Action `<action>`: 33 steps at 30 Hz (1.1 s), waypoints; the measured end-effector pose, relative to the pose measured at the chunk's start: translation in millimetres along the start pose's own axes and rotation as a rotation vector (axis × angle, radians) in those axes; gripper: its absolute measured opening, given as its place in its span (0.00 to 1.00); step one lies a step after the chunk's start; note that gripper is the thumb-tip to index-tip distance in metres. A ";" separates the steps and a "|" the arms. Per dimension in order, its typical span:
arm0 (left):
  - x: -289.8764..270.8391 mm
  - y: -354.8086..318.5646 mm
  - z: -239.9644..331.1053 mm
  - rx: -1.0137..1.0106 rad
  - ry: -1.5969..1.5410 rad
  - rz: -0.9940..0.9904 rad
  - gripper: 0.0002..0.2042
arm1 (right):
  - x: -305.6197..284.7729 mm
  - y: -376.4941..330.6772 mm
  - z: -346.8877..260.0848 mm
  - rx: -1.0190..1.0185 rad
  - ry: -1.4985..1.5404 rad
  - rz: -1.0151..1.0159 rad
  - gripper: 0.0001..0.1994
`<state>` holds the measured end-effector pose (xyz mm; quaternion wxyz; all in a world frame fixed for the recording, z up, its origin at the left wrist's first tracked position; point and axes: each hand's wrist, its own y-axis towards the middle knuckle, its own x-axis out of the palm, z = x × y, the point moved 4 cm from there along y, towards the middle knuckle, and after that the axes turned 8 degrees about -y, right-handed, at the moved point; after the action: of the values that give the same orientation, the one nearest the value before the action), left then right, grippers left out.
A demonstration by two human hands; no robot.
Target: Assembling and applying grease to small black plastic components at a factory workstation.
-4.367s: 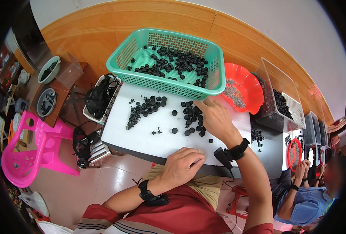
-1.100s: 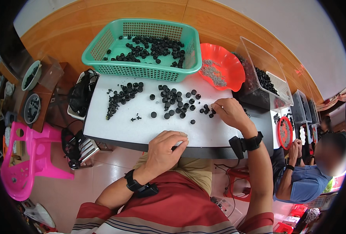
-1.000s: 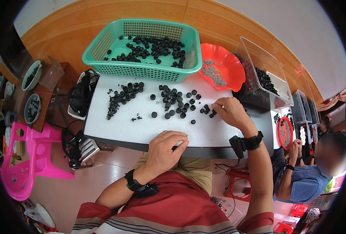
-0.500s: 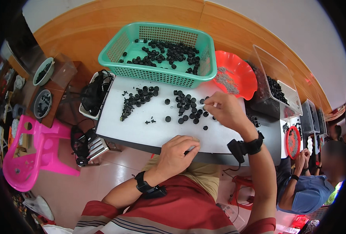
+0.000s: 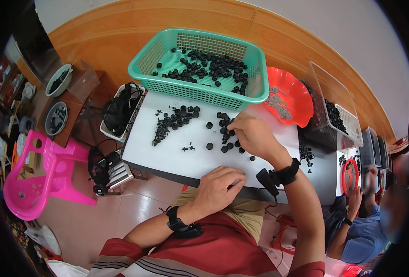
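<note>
"Hands?"
"The right hand, fingertips drawn together, is at the black caps right of centre, its hold hidden; the left hand curls loosely at the near edge of the white table, grasp unclear."
"Open room?"
"Near left; the green basket bounds the far side."

We see black pieces, a green basket, red bowl, white mat, pink chair and our striped red shirt

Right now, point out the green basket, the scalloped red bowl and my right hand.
Green basket (image 5: 190, 93): head view, on its front wall.
Red bowl (image 5: 298, 99): head view, on its bare inside.
Right hand (image 5: 257, 136): head view, on the back of it.
</note>
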<state>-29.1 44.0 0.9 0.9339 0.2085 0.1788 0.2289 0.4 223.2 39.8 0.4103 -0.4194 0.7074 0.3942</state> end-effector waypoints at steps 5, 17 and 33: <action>0.9 -1.1 -1.2 -0.007 -0.012 0.013 0.05 | -2.4 6.9 7.6 0.078 0.027 0.050 0.11; 0.0 -1.8 1.3 -0.007 0.000 0.010 0.05 | 1.9 17.2 2.4 0.013 -0.125 -0.021 0.13; 0.6 0.1 2.2 -0.030 0.006 -0.005 0.04 | 5.6 23.8 -13.2 0.078 -0.176 -0.038 0.11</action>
<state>-27.7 43.7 2.7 0.9370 0.1934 0.1785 0.2298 -26.5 217.8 44.4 0.4942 -0.3804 0.6753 0.3937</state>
